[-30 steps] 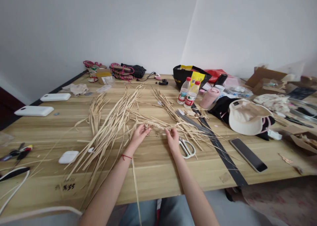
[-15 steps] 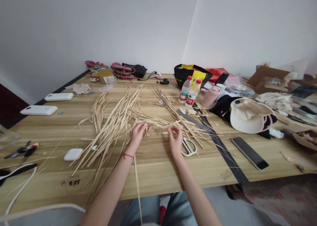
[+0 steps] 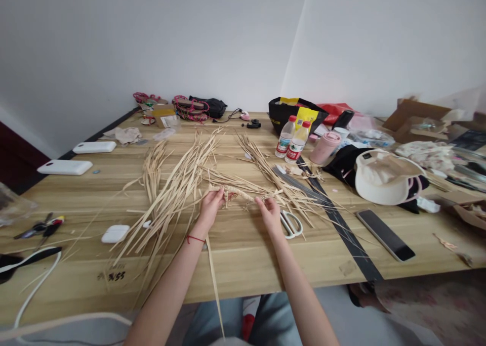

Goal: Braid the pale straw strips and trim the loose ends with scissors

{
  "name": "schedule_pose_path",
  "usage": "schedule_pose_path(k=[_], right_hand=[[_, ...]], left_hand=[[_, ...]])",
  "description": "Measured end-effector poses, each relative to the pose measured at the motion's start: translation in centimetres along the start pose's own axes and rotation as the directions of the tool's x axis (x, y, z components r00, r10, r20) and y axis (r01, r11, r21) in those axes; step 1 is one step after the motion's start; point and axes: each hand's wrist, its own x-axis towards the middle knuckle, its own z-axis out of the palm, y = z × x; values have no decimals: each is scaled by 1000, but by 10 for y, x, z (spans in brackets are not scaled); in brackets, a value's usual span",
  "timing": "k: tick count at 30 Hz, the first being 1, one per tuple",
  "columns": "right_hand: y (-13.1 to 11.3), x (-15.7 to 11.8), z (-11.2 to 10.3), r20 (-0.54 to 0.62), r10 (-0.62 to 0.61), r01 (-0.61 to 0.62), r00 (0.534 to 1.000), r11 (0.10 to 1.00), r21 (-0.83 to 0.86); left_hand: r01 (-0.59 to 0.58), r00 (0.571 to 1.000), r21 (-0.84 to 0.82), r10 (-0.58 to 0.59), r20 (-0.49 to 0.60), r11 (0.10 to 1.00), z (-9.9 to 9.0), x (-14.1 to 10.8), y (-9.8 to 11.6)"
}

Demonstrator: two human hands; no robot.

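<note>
A narrow braid of pale straw [image 3: 240, 192] stretches between my two hands, slightly above the table. My left hand [image 3: 211, 204] pinches its left end, and a long loose strand [image 3: 213, 280] hangs from there over the table edge. At the other end, my right hand [image 3: 270, 213] has thumb and fingers closed on the braid. Scissors with pale handles [image 3: 291, 224] lie just right of my right wrist. Loose straw strips [image 3: 182, 179] are spread left of my left hand, and another straw bundle [image 3: 258, 159] lies behind my right hand.
Two water bottles [image 3: 295, 144], a pink tumbler [image 3: 325, 147] and a black bag [image 3: 279, 114] stand at the back right. A cream cap [image 3: 379, 176] and a phone [image 3: 385, 234] lie to the right. Leftward are a white earbud case [image 3: 115, 233] and white power banks [image 3: 65, 167].
The view has shifted slightly. My right hand has moved a little along the braid, and its fingers are lower and closer together. My left hand keeps its hold.
</note>
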Motion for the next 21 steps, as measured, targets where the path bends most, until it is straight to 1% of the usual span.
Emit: schedule_pose_path(k=[4,7,10,14,17,19,21], right_hand=[[-3,-2,0,15,7,-7,1000,1000,24],[-1,-2,-1,11,61,-61,998,997,57],[1,0,-2,34,135,-138,990,983,123],[1,1,-4,93,194,-209,977,957,199],[0,1,-4,99,167,-183,981,965,186],[-2,1,-5,85,106,-118,991,983,141],[-3,1,-7,80,43,-49,996,996,74]], left_hand=[[-45,998,22,46,-31,999,2,-1,1],[-76,997,73,78,-30,994,3,-3,4],[-136,991,100,133,33,986,5,-6,8],[-168,980,52,162,114,984,6,-8,13],[-156,984,74,149,103,985,6,-7,13],[-140,989,112,134,57,984,5,-6,14],[-117,993,116,116,17,986,4,-5,14]])
